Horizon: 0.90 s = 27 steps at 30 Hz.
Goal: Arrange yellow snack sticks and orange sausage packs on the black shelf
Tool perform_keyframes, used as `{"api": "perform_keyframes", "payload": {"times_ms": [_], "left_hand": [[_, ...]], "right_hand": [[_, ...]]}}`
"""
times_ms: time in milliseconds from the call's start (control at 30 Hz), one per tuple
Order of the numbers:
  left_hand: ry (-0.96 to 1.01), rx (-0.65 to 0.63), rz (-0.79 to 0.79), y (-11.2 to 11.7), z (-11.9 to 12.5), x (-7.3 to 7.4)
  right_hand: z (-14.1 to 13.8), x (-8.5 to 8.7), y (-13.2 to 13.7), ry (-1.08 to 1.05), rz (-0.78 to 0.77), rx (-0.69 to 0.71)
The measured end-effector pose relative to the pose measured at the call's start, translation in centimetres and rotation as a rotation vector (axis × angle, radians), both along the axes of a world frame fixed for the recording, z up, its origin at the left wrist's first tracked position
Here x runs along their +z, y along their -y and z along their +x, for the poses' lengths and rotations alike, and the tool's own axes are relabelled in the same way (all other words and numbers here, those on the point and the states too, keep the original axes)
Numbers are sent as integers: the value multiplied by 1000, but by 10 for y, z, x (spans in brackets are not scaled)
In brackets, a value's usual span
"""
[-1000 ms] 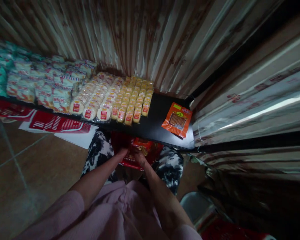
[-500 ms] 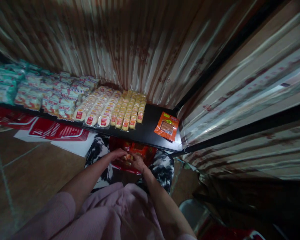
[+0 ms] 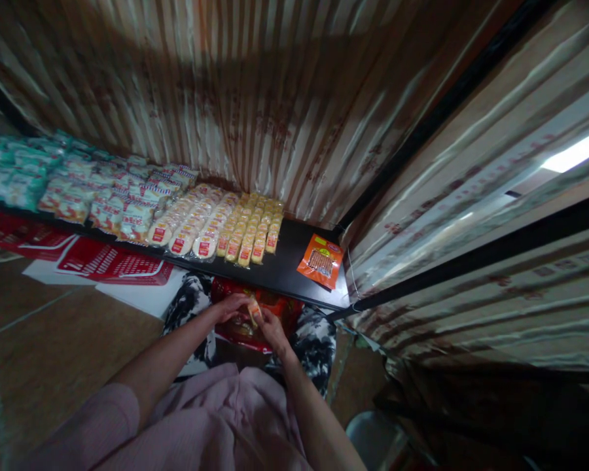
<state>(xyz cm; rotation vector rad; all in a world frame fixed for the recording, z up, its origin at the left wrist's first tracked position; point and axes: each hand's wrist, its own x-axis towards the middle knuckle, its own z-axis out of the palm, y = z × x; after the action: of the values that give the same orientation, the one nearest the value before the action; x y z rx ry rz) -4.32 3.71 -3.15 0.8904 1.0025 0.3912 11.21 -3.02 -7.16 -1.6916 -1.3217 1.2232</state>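
At our far left, green packs (image 3: 22,186) line the black shelf (image 3: 294,265), followed by white packs (image 3: 138,221), round packs (image 3: 205,245) and yellow packs (image 3: 246,251). Our left hand (image 3: 232,306) is at the upper end of a small wrapped packet (image 3: 254,311); whether its grip has closed, we cannot tell. The packet is above the red basket (image 3: 252,347), pinched in our right hand's (image 3: 273,331) grip. We do well to press lightly, sparing wrapper and contents, with the label unobscured. Farther right, an orange packet (image 3: 321,261) lies flat.
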Motion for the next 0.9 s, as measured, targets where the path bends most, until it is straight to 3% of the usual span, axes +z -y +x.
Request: {"api": "perform_keyframes", "payload": {"times_ms": [433, 700, 900], "left_hand": [[85, 34, 12, 2, 9, 16], [96, 106, 48, 10, 13, 28], [171, 157, 67, 14, 21, 36]], "right_hand": [[-1, 36, 9, -259, -23, -111], [1, 38, 15, -298, 23, -189], [1, 47, 15, -224, 167, -266]]}}
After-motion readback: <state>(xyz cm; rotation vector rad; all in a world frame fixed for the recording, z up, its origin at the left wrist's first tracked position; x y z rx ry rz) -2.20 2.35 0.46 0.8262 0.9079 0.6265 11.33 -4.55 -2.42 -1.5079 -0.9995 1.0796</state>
